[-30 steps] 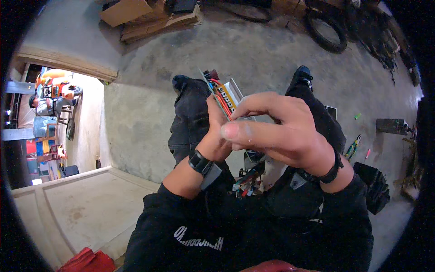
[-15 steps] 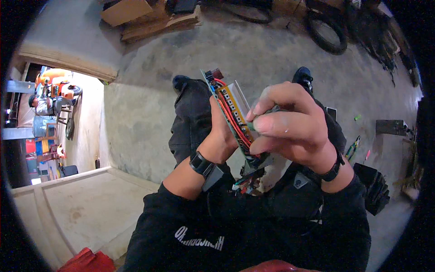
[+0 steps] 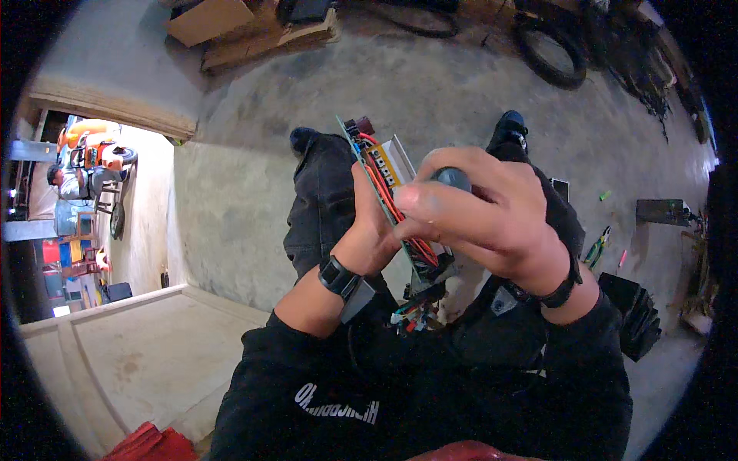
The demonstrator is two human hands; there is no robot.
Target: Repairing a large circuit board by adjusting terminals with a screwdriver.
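My left hand point(image 3: 367, 219) is closed on the edge of a green circuit board point(image 3: 347, 138), tilted between my knees. Red and black wires run along the board, beside a yellow strip point(image 3: 378, 157) with a row of small dark parts and a silver metal plate. In my right hand point(image 3: 492, 215) is a screwdriver with a dark rounded handle point(image 3: 451, 179), seen nearly end-on; its tip is hidden behind my fingers. My right fingers are closed around it, over the middle of the board. A bundle of wires with connectors point(image 3: 415, 315) hangs below the board.
To the right on the floor lie green-handled pliers point(image 3: 597, 247), a pink stick point(image 3: 622, 259), a black box-like object point(image 3: 629, 315) and a metal piece point(image 3: 663, 212). Tyres point(image 3: 550, 54) and cardboard point(image 3: 269, 42) lie at the back. Through a doorway at left, a person point(image 3: 71, 180) sits near an orange vehicle.
My right hand has shifted slightly left over the board and turned, so the rounded handle end now shows between the fingers. The left hand keeps its hold.
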